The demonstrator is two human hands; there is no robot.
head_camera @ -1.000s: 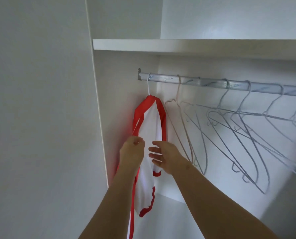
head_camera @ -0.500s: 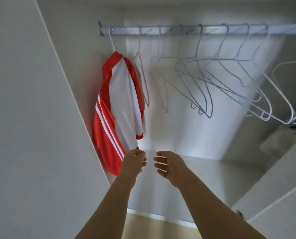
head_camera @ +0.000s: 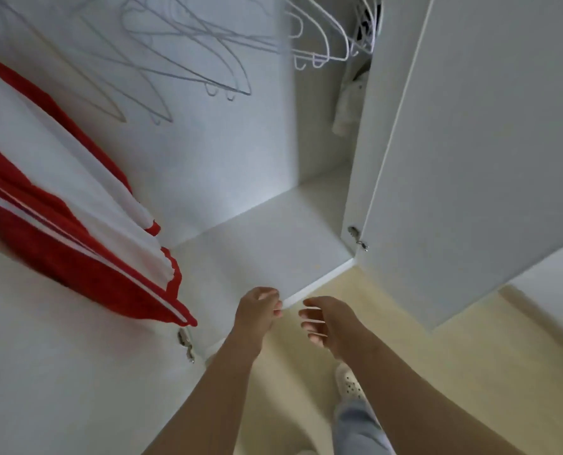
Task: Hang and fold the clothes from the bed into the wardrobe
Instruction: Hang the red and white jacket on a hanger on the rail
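Red and white shirt (head_camera: 76, 254) hangs at the left of the wardrobe (head_camera: 227, 152), clear of both hands. Left hand (head_camera: 257, 311): fingers loosely curled, gripping nothing. Right hand (head_camera: 327, 321): fingers apart, half bent, empty too. Both hover over the front edge of the base panel (head_camera: 263, 238). Empty wire hangers (head_camera: 188, 60) dangle above, open door (head_camera: 470, 159) at right.

Reach-in room between shirt (head_camera: 76, 224) and right door (head_camera: 470, 159)
Your way in lies low and central, over the wardrobe floor (head_camera: 273, 244). The red-and-white shirt crowds the left, wire hangers (head_camera: 181, 60) dangle overhead at the back, and a pale garment (head_camera: 349, 103) hangs just inside the door's edge.
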